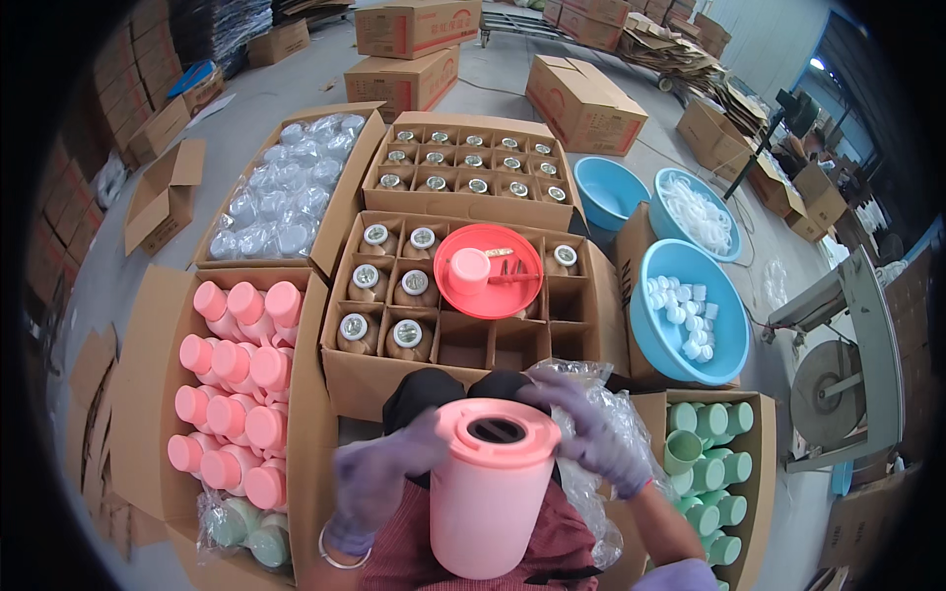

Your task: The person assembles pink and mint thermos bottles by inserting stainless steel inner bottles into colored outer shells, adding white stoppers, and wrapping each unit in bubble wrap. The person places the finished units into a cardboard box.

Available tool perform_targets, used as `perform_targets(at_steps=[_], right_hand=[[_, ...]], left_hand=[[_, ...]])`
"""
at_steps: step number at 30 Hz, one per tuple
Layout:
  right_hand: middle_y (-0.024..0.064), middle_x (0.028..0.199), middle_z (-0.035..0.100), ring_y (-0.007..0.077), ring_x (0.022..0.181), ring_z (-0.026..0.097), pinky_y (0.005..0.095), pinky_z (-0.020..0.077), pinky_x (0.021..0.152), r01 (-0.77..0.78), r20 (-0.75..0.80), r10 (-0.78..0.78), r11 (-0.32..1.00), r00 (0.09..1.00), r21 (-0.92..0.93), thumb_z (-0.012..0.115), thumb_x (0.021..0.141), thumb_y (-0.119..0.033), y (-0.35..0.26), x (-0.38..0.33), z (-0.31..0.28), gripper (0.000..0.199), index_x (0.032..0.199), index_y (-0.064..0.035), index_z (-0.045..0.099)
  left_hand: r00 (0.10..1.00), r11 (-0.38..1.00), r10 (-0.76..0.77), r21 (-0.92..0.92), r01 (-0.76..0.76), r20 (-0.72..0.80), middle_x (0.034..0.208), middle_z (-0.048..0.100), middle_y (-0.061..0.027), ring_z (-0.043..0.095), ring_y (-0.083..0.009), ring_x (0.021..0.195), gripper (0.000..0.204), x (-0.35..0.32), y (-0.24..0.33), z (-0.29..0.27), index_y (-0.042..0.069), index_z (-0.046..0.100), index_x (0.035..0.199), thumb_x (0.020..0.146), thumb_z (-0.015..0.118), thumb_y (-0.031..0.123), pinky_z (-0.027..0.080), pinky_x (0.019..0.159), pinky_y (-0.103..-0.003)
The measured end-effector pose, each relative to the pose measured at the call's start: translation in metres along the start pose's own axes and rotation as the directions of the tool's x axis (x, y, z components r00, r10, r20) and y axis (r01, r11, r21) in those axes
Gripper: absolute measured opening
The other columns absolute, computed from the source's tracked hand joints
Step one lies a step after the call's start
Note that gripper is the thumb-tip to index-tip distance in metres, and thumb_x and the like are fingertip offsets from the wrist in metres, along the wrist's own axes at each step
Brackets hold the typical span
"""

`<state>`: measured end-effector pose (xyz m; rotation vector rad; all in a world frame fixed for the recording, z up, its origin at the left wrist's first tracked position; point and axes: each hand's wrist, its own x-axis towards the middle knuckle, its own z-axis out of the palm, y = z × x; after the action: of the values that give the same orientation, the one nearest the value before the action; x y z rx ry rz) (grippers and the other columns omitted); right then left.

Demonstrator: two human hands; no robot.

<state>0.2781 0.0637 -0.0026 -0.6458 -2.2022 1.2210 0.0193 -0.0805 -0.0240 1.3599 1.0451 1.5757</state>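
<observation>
A pink plastic thermos shell (487, 517) stands upright at my lap, with a dark round opening in its pink collar (461, 424). Both hands wear purple gloves. My left hand (379, 478) is closed against the left side of the collar, its fingers smeared by motion. At the collar's right edge, my right hand (594, 428) curls its fingers round the rim, also slightly blurred. Ahead is a divided carton (379, 384) holding several silvery-topped glass liners (409, 335). Across that carton lies a red tray (522, 258), with a pink cup (469, 269) and small strips in it.
Left stands a carton (148, 414) of pink cup-topped bottles; right, a carton (757, 492) of green ones. Blue basins (645, 340) hold white caps and white rings (695, 217). Clear plastic bags (581, 492) lie by my right arm. Another liner carton (463, 205) is beyond.
</observation>
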Motion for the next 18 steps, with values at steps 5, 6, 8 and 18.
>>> perform_targets(at_steps=[5,6,8,18], right_hand=[[0.0188,0.138,0.050,0.0367,0.134,0.044,0.0481,0.0306,0.115,0.178,0.095,-0.173,0.983,0.980,-0.049,0.068,0.086,-0.032,-0.038,0.012,0.021,0.056,0.132,-0.0033,0.056],[0.0188,0.137,0.051,0.0367,0.134,0.044,0.0482,0.0300,0.115,0.232,0.169,-0.207,0.962,0.964,-0.146,0.068,0.086,-0.032,-0.041,0.015,0.023,0.057,0.133,-0.0023,0.055],[0.0194,0.137,0.051,0.0371,0.132,0.046,0.0478,0.0340,0.113,0.185,0.003,-0.185,0.982,0.983,-0.029,0.068,0.087,-0.031,0.039,0.003,0.008,0.060,0.136,-0.0016,0.052],[0.0159,0.139,0.050,0.0309,0.137,0.041,0.0431,0.0322,0.116,-0.227,-0.083,0.230,0.973,0.970,0.039,0.071,0.083,-0.027,0.045,-0.008,-0.010,0.061,0.136,-0.0038,0.053]], left_hand=[[0.956,0.975,-0.220,-0.004,0.223,-0.193,0.134,0.060,-0.0208,0.058,-0.0318,0.124,0.046,0.008,0.010,0.027,-0.006,0.058,0.130,0.105,0.039,0.027,0.039,0.112,-0.039],[0.971,0.977,-0.209,-0.075,0.202,-0.116,0.137,0.058,-0.0216,0.057,-0.0335,0.126,0.044,0.007,0.013,0.029,-0.004,0.058,0.131,0.105,0.038,0.025,0.039,0.112,-0.038],[0.999,0.889,0.054,-0.456,-0.047,0.003,0.139,0.057,-0.0213,0.054,-0.0338,0.128,0.045,-0.018,-0.011,-0.004,-0.004,0.056,0.134,0.105,0.038,0.026,0.038,0.111,-0.037],[0.943,0.986,-0.157,0.005,0.166,-0.295,0.129,0.063,-0.0150,0.060,-0.0246,0.119,0.045,-0.015,0.006,0.004,-0.008,0.058,0.129,0.105,0.042,0.027,0.043,0.107,-0.037]])
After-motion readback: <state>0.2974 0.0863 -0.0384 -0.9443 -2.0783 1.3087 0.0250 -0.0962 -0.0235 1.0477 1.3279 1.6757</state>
